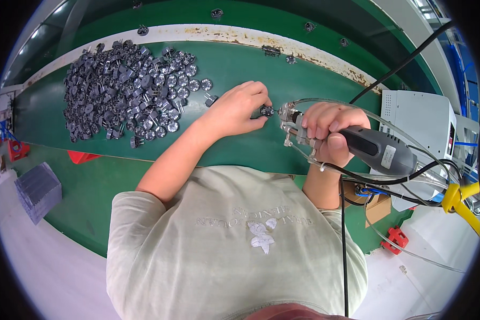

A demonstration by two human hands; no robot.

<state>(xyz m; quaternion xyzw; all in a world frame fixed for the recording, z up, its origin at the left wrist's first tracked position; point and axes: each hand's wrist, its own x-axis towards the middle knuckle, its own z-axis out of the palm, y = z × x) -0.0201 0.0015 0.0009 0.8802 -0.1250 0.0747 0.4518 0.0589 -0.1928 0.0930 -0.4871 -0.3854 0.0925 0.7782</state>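
Observation:
Between the thumb and fingers of my left hand [239, 109] is a small round black part [267, 111], held just above the green bench top [240, 149]. My right hand [333, 127] is wrapped round a grey and black power screwdriver [381, 149]. Its metal head [290, 120], fitted with clear tubing, points left at the black part, its tip right at it or touching; I cannot tell which. A loose black part with pins [211, 100] lies beside my left wrist. Farther left spreads a large heap of similar black parts [128, 90], some showing clear round faces.
A white, rust-stained ledge [197, 33] runs along the bench's far side, with a few parts on and beyond it. At right stands a grey-white machine box [416, 122]. Black cables [405, 58] and hoses run to the tool, near a yellow strap [458, 200].

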